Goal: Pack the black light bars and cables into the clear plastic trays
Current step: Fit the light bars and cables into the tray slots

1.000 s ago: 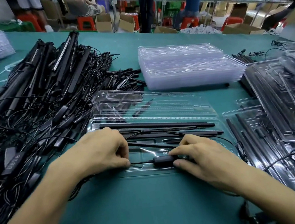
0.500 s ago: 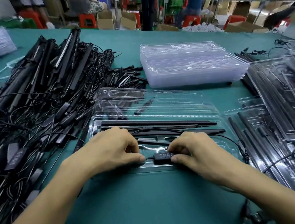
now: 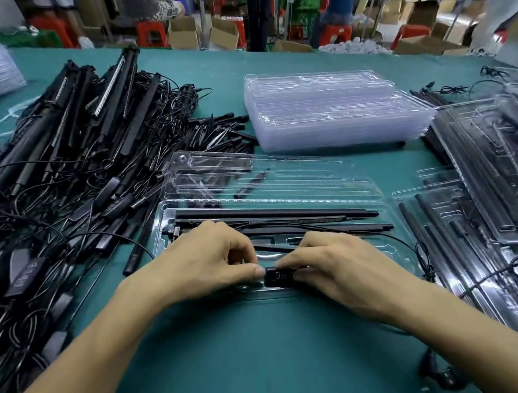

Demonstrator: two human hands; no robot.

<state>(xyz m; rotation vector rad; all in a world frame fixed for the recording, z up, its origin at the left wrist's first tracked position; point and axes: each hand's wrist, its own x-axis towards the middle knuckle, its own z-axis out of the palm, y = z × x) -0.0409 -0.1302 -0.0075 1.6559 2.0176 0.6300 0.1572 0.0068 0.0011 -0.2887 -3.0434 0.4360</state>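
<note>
The head camera looks down onto a green table point(image 3: 265, 358) with both forearms reaching in from the bottom edge.

The left hand point(image 3: 207, 260) and the right hand point(image 3: 335, 261) meet at the near rim of an open tray point(image 3: 281, 175) of clear plastic, its lid folded back away from the person. Between them lies a small black controller point(image 3: 278, 276) with pale button marks on its top face. It sits at the tray's front edge. The left hand's fingers are curled, and its thumb tip and forefinger pinch the controller's left end. The right hand covers the right end, forefinger along the top and thumb underneath, so it grips the same piece.

Inside the tray's base, two long black light bars point(image 3: 275, 213) lie lengthwise in their grooves, one behind the other, just beyond the knuckles. A thin black cable point(image 3: 407, 244) loops out of the tray's right side and trails off towards the right forearm.

To the left, a big tangled pile point(image 3: 61, 169) of black bars, wires and controllers spreads across the table – some of it touching the tray's left corner. Short black loose pieces point(image 3: 223, 130) lie between that pile and a stack of empty trays point(image 3: 331, 111), which stands behind the open one. On the right, closed packed trays point(image 3: 500, 175) with dark bars inside overlap one another.

Beyond the table the room is blurred: cardboard boxes point(image 3: 184, 33), red stools point(image 3: 151, 31) and people at other benches.
</note>
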